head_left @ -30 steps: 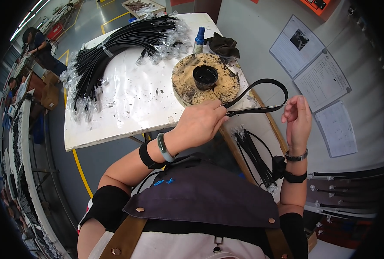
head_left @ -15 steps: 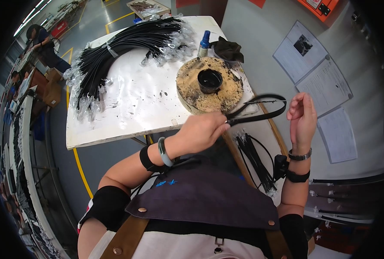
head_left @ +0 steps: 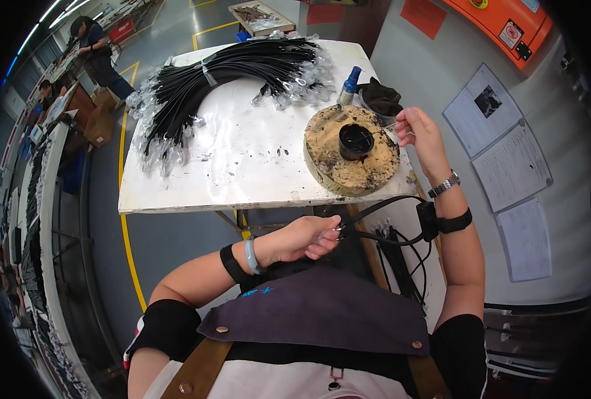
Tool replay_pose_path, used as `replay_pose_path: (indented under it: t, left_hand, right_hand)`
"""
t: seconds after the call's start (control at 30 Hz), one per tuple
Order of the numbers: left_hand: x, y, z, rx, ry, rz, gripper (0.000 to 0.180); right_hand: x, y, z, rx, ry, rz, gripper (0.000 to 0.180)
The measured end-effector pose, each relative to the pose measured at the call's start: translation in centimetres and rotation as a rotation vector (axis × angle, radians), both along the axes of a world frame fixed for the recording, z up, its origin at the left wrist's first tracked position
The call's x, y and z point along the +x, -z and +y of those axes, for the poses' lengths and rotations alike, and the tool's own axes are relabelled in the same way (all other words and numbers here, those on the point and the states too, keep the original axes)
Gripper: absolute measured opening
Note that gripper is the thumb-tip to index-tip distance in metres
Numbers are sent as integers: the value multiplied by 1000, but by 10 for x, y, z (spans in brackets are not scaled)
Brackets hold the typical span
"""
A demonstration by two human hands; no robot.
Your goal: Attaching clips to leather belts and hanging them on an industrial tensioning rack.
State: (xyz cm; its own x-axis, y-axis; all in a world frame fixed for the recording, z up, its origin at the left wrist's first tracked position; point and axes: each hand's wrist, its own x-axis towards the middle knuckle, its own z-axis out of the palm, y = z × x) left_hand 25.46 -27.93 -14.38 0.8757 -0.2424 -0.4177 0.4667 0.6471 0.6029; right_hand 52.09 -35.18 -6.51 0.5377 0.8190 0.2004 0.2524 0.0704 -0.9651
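My left hand (head_left: 309,238) is closed around the ends of a narrow black strap (head_left: 379,205), in front of the table's near edge. The strap loops out to the right, toward my right wrist, and bright metal shows at its held end. My right hand (head_left: 420,136) pinches a thin stick-like tool (head_left: 388,126) above the right side of a round, black-stained tan block (head_left: 325,169). On that block stands a small black pot (head_left: 356,141) with dark, glossy contents. The tool's tip is too small to make out clearly.
A large bundle of black straps (head_left: 242,60) with clear plastic on the ends lies on the white table (head_left: 196,179). Behind the block are a blue-capped bottle (head_left: 350,86) and a dark cloth (head_left: 382,100). More black straps (head_left: 398,266) hang at lower right. A co-worker (head_left: 99,56) stands far left.
My right hand has moved up and left, from beside the strap loop to the block with the pot. My left hand has come lower and nearer, still holding the strap.
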Motion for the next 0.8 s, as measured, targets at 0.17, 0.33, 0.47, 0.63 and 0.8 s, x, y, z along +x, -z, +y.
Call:
replay_pose_path:
  t: [0.17, 0.33, 0.47, 0.63, 0.8]
  left_hand:
    - [1, 2, 8, -158, 2, -7, 41]
    - [12, 1, 10, -368, 5, -20, 40]
    - [18, -1, 8, -436, 5, -35, 39]
    - [22, -2, 4, -505, 18, -115, 37]
    - [25, -1, 2, -534, 44, -110, 37]
  right_hand:
    - [16, -7, -14, 101, 113, 173, 25]
    - [12, -21, -38, 160, 61, 295, 23]
    - [-12, -31, -60, 132, 30, 327, 24]
    - [-38, -23, -83, 72, 49, 265, 26]
    - [-44, -16, -92, 61, 51, 267, 27]
